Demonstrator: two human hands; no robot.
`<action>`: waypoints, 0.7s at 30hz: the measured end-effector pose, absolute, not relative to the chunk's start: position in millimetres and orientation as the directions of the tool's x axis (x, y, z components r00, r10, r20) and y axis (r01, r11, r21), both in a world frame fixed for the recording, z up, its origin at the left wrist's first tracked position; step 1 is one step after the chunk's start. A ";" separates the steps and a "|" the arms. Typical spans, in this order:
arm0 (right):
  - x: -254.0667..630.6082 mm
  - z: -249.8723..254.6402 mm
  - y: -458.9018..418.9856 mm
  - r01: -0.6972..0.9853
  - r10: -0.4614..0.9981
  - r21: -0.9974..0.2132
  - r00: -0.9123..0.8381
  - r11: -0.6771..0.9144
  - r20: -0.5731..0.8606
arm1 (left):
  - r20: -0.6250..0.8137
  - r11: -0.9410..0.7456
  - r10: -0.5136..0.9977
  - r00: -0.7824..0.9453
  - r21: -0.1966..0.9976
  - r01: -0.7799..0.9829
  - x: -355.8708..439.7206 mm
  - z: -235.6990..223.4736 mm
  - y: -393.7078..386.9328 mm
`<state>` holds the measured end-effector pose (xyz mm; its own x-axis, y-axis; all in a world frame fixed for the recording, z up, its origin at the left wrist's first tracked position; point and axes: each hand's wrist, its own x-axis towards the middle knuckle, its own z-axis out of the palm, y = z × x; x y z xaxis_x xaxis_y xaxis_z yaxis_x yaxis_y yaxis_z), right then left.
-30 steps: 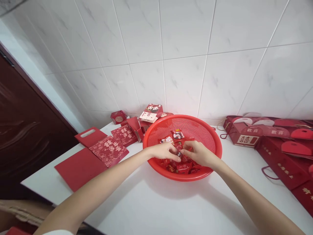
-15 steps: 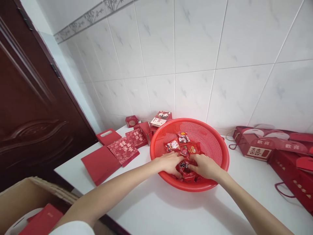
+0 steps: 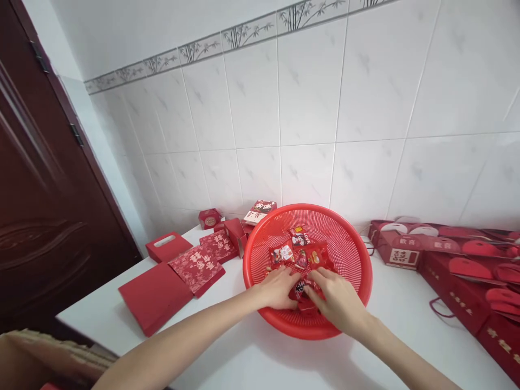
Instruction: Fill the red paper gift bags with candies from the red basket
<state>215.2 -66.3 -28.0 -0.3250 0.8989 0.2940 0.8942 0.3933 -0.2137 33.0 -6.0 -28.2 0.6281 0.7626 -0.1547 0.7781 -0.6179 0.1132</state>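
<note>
A round red plastic colander (image 3: 351,235) stands on the white table with several small shiny red candy packets (image 3: 319,254) in its bottom. My left hand (image 3: 280,286) reaches in at the near left, its fingers curled down on the packets and its thumb toward the near rim. From the near right comes my right hand (image 3: 335,297), thumb and fingers bent round the packets. Between the two hands lies a red packet with black lettering (image 3: 300,287). My fingertips are partly hidden among the wrappers, so the exact packets gripped are unclear.
Flat red carton (image 3: 156,295) and patterned red sleeves (image 3: 199,265) lie left of the colander. Behind it stand a small red box (image 3: 209,218) and a panda-printed box (image 3: 260,211). Red gift boxes (image 3: 447,276) line the right side. A cardboard box (image 3: 57,352) is at lower left.
My view has tilted up and shifted, so the colander appears lower and farther left. Both hands stay in it among the packets, with the right hand drawn slightly back.
</note>
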 end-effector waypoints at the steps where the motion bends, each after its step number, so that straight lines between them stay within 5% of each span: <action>1: 213.4 -32.2 -73.1 0.883 0.870 -0.169 -0.371 0.439 0.324 | -0.135 -0.619 0.767 0.628 0.106 0.778 31.4 -30.3 -9.0; 7: 206.9 -56.3 -101.8 0.875 0.819 0.000 -0.453 0.484 0.353 | -0.071 -0.613 0.786 0.614 0.044 0.789 31.6 -32.1 -27.2; 21: 202.5 -37.6 -110.0 0.960 0.976 -0.177 -0.208 0.217 0.069 | -0.089 -0.640 0.759 0.645 0.077 0.764 36.9 -20.9 -32.7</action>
<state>202.5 -110.0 -37.6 -0.2077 0.9758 0.0689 0.9600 0.2168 -0.1770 36.9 -32.7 -20.9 0.6450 0.7590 -0.0890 0.7642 -0.6404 0.0769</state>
